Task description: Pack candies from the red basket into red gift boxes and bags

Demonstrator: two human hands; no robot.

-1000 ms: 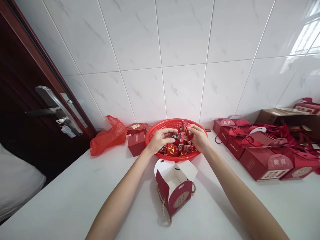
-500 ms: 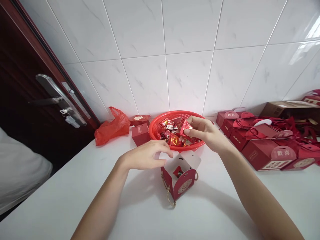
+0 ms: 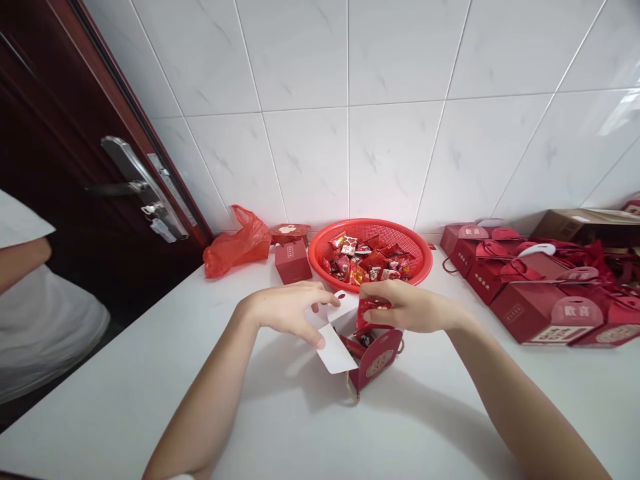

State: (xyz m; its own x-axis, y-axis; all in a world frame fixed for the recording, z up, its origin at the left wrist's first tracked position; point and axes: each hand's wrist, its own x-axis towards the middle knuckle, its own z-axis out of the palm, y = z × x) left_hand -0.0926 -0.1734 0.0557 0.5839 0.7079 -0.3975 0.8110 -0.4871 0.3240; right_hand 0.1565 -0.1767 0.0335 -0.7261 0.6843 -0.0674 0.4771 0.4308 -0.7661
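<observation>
A small red box (image 3: 376, 363) with rope handles stands on the white table, its top flaps up, with wrapped candies inside. My right hand (image 3: 407, 307) is over the box opening, its fingers closed on a red candy packet (image 3: 371, 315). At the box's left side is my left hand (image 3: 290, 312), fingers apart, thumb at the white inner side of a flap (image 3: 336, 349). Behind the box sits a red plastic basket (image 3: 425, 261) holding several wrapped candies (image 3: 358, 273).
Several red gift boxes (image 3: 543, 310) stand at the right, near a brown carton (image 3: 565, 225). Left of the basket are a red box (image 3: 293, 261) and a red plastic bag (image 3: 239, 248). A person in a white shirt (image 3: 47, 327) is at the far left by the dark door.
My right hand has moved from above the basket down to the box with the packet. A left flap of the box now leans outward by my left thumb. The view has shifted slightly.
</observation>
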